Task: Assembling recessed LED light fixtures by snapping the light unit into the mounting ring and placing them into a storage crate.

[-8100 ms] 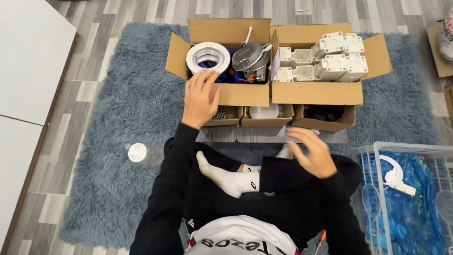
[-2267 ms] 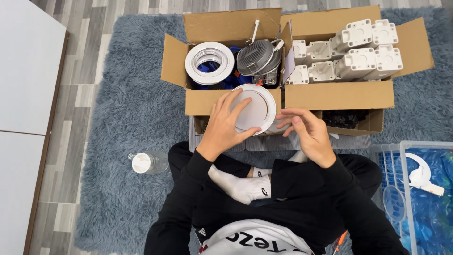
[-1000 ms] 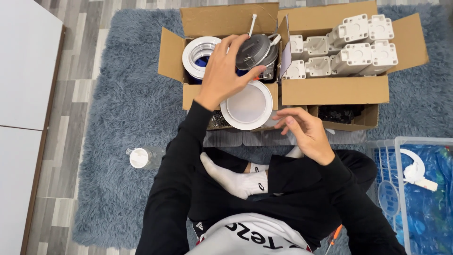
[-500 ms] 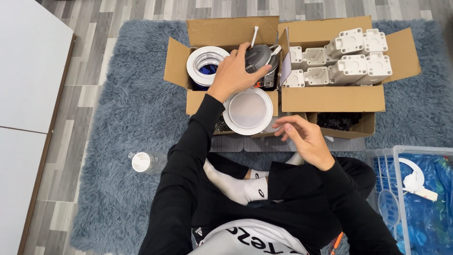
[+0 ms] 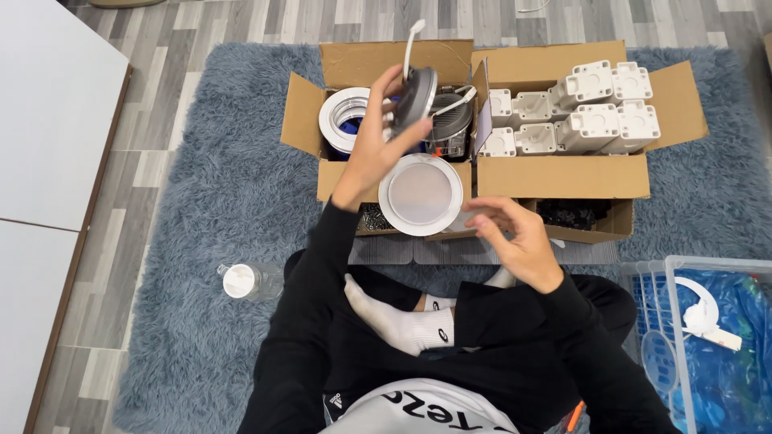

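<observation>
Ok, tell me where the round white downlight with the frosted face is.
Head view, centre: the round white downlight rests on the left cardboard box's front edge, between both hands.

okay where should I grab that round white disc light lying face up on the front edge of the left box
Take the white disc light by its raised outer rim, coming from the near right side, where the open right hand hovers. It lies flat and face up, so only the rim gives purchase. The left hand already holds a grey light housing.

i see a grey rug (image 5: 201, 201) on wood floor (image 5: 233, 20); boxes (image 5: 563, 173) at twelve, bottle (image 5: 249, 281) at nine.
</observation>
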